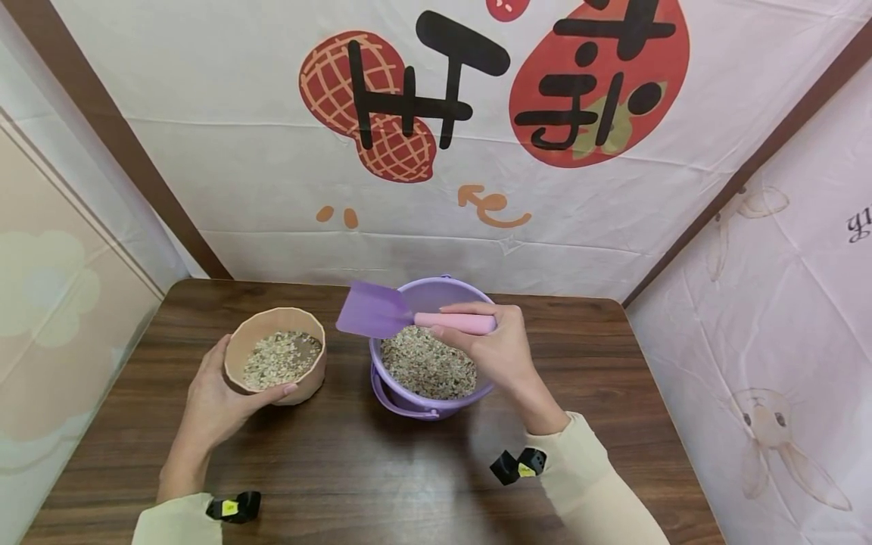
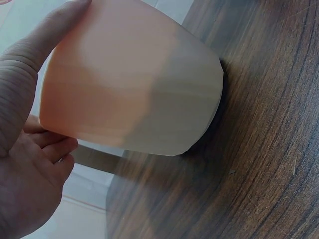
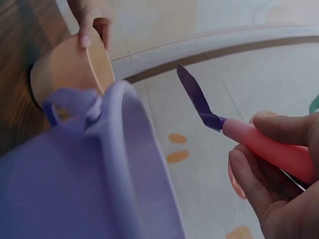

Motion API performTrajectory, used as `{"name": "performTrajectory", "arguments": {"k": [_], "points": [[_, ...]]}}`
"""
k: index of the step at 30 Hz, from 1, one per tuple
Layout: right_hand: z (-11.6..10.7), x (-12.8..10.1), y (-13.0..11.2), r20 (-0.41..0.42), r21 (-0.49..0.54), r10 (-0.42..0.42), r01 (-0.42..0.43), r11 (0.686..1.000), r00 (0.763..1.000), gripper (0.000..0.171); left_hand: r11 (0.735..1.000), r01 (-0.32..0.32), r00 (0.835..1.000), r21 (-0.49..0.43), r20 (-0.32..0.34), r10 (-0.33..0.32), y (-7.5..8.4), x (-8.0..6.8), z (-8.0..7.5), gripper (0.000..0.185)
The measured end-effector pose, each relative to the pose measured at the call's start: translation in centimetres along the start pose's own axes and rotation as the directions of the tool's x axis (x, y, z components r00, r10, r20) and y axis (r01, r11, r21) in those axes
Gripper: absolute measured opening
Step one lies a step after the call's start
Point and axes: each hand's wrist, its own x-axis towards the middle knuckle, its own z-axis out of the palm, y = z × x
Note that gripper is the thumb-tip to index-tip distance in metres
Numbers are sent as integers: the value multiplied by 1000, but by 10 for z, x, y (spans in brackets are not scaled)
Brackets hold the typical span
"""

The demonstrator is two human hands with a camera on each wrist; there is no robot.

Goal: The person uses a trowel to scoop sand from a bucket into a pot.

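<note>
My left hand [image 1: 218, 397] grips a peach bowl [image 1: 309, 382] from its left side, thumb along the near side. Grain mixed with darker bits [image 1: 275, 359] covers part of the bowl's bottom. In the left wrist view the bowl [image 2: 129, 84] hides some of the fingers. With its pink handle in my right hand [image 1: 500, 352], a toy shovel [image 1: 375, 310] is held above a purple bucket [image 1: 443, 288]. The shovel's purple blade points left, past the bucket's rim, and no grain shows on it. Similar grain [image 1: 429, 367] lies inside the bucket.
Both containers stand on a dark wooden table [image 1: 381, 484], with a gap between them. The bucket's handle [image 1: 402, 409] hangs down at the near side. A printed white cloth [image 1: 272, 197] rises behind the table, and more cloth flanks both sides.
</note>
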Motion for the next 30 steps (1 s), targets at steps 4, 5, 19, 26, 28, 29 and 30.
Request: {"name": "performTrajectory", "arguments": {"k": [4, 5, 19, 26, 28, 29, 30], "points": [[-14, -5, 10, -32, 21, 1, -1, 1000, 999, 29, 1000, 2, 1000, -3, 1, -2, 1, 0, 0, 133], [-17, -7, 13, -38, 28, 4, -3, 1000, 999, 31, 1000, 1, 1000, -4, 2, -1, 1, 0, 0, 133], [-54, -27, 41, -136, 46, 89, -83, 996, 987, 38, 1000, -9, 1000, 6, -2, 9, 1, 0, 0, 131], [-62, -36, 54, -107, 90, 98, -89, 992, 989, 41, 1000, -19, 1000, 17, -4, 19, 1, 0, 0, 130], [-63, -38, 57, -83, 113, 102, -93, 989, 991, 42, 1000, -21, 1000, 23, -1, 21, 1, 0, 0, 131], [-64, -39, 59, -75, 119, 102, -93, 989, 992, 43, 999, -25, 1000, 25, -2, 25, 1, 0, -1, 131], [-64, -39, 60, -67, 126, 100, -91, 988, 993, 42, 999, -31, 999, 29, -4, 32, 1, 0, -1, 131]]}}
